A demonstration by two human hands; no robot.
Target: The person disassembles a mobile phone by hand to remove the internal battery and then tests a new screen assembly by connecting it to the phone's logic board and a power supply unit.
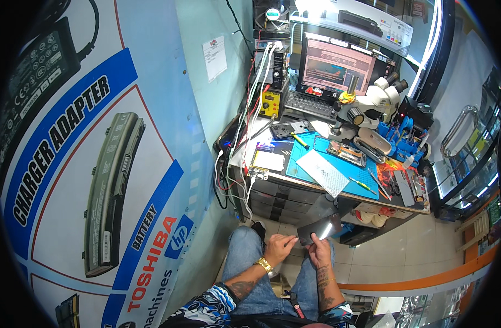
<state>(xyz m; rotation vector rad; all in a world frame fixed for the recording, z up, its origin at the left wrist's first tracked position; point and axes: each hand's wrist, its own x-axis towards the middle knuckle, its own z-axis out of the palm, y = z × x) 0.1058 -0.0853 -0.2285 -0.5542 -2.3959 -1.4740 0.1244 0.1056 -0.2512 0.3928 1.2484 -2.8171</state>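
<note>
1. Poster panel (pixel 152 131) fills the whole left side of my view, and dark device parts are printed on it.
2. Next is the workbench (pixel 289 181), well covered, with drawers below its front edge.
3. On it, toward the back, I see a lit monitor (pixel 338 63).
4. Blue mat (pixel 361 175) lies at the front, bearing an opened device (pixel 346 153) with its inside showing.
5. White microscope (pixel 390 94) stands behind this mat.
6. White sheet (pixel 322 172) lies slanted over the front part of the mat.
7. Dark glossy panel (pixel 323 226) is in the air on the near side of the workbench, in front of the person's knees.
8. Right hand (pixel 319 252) grips this panel by its near edge, with thumb pressed on the upper face.
9. Left hand (pixel 280 249) has its fingertips brought together at the panel's left corner; from my distance I cannot tell if they pinch the corner or something thin there.
10. Yellow screwdriver (pixel 301 141) lies near the mat's far left corner.
11. Gold watch (pixel 264 265) circles the left wrist.
</note>
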